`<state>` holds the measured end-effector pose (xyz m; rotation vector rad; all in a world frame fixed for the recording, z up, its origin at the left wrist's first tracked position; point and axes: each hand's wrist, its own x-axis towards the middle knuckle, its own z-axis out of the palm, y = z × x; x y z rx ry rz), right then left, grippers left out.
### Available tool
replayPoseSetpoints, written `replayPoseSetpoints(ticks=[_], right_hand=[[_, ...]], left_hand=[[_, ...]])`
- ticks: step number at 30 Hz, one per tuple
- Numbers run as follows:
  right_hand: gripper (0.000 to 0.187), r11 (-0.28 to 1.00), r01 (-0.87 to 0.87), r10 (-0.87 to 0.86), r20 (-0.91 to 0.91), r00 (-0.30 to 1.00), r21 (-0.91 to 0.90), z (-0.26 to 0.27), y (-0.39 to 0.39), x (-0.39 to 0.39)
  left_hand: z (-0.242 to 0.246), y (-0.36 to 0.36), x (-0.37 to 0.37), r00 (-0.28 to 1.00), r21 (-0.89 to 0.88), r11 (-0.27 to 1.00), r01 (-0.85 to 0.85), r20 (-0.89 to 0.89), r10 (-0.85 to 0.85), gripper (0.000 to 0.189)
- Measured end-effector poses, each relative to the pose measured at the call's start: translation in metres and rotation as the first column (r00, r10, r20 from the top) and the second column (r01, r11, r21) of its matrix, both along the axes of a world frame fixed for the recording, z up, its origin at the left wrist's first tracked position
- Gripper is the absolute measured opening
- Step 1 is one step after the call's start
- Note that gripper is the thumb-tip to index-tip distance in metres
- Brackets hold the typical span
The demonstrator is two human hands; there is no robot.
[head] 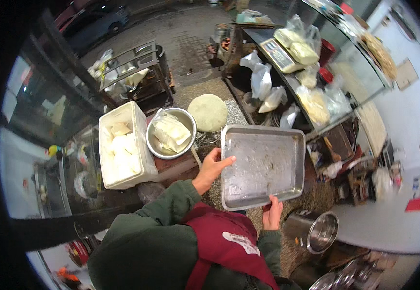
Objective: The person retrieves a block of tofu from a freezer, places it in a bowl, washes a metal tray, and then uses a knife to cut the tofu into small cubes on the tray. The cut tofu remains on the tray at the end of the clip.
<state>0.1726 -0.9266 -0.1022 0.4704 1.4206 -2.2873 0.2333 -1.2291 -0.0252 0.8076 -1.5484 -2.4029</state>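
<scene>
Between my two hands I hold a shallow rectangular metal tray (257,166), its inside bare apart from dark spots and marks. My left hand (211,170) grips the tray's left rim, thumb laid over the edge. At the near rim, my right hand (273,214) holds on from below with the thumb on top. Beyond the tray's far left corner is a round pale disc (207,113), perhaps a lid or board, on a wire-like stand. A steel bowl (191,121) to the left contains a plastic bag of pale food (171,132).
A white foam box (103,159) with pale contents stands beside the bowl. On the right, a counter holds a digital scale (278,54) and several plastic bags, with a glass panel above. A steel pot (298,228) is near my right side. A metal-framed stand (155,58) is ahead left.
</scene>
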Motion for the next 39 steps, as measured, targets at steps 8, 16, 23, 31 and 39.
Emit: replayPoseSetpoints(ticks=[8,16,23,31,39], right_hand=[[0.021,0.884,-0.453,0.461,-0.053,0.886,0.114,0.009,-0.114,-0.242],[0.021,0.608,-0.766,0.792,-0.090,0.605,0.208,-0.001,-0.350,-0.372],[0.021,0.424,-0.856,0.904,-0.076,0.421,0.296,0.005,-0.562,-0.395],[0.028,0.113,-0.969,0.993,-0.068,0.101,0.219,-0.041,-0.841,-0.372],[0.022,-0.002,-0.968,0.999,-0.034,-0.011,0.251,-0.093,-1.049,-0.291]], left_hand=[[0.011,-0.036,-0.023,0.876,-0.093,0.881,-0.464,0.097,0.472,0.046],[-0.022,-0.081,-0.030,0.591,-0.048,0.601,-0.797,0.136,0.795,0.021],[-0.026,-0.158,-0.097,0.647,0.073,0.645,-0.761,0.008,0.763,0.020],[-0.036,-0.152,-0.114,0.340,0.016,0.341,-0.940,0.131,0.931,0.011],[-0.046,-0.087,-0.208,-0.200,-0.285,-0.079,-0.955,0.424,0.884,0.015]])
